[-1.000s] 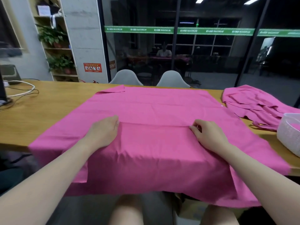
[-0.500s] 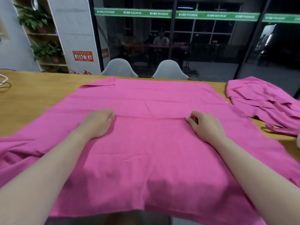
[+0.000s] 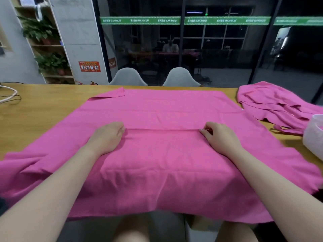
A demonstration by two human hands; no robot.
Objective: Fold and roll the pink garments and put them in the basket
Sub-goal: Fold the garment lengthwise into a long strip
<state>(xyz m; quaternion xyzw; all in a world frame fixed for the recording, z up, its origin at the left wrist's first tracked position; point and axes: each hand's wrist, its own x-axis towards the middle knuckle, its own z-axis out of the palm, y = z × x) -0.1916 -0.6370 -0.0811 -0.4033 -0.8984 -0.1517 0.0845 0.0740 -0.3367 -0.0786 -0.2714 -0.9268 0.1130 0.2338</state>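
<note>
Large pink cloth garment (image 3: pixel 157 110) spread flat across wooden table (image 3: pixel 43 109), near edge overhanging. Left hand (image 3: pixel 106 137) and right hand (image 3: pixel 218 135) pinching folded hem, fingers curled.

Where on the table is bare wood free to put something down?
Bare table lies left of the spread pink garment, up to the cables. The right side is crowded: crumpled pink garment, then white basket.

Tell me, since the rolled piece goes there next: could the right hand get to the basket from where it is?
Probably yes. The basket sits on the table to the right of the right hand, with only flat pink cloth between them.
</note>
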